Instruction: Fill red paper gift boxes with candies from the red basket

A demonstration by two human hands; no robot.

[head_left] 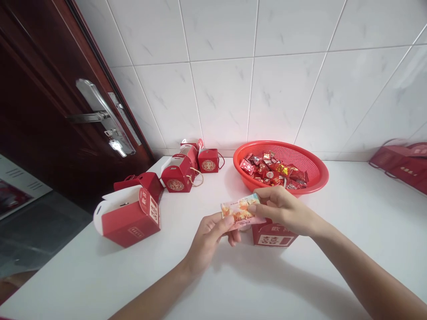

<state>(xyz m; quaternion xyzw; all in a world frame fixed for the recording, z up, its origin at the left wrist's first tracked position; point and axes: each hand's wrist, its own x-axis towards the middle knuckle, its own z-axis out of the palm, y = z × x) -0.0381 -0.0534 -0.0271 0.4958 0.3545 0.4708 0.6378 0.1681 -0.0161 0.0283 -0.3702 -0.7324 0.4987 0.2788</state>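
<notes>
A pink and yellow wrapped snack packet [242, 213] is held between both hands above the table. My left hand [211, 233] pinches its lower left end, thumb on top. My right hand [283, 209] grips the right end with thumb and fingers. Just behind and below the right hand stands a small red box [274, 239] with a white printed label; its top is mostly hidden by the hand and the packet. Behind the hands sits a red plastic basket [315, 171] with many red-wrapped candies [269, 174] in it.
On the left of the white table [160, 284] stands a red box with white flaps [131, 222]. Several more red boxes [175, 175] stand behind it, near the tiled wall. Red bags or boxes [400, 162] lie at the far right. A dark door [43, 89] is at the left.
</notes>
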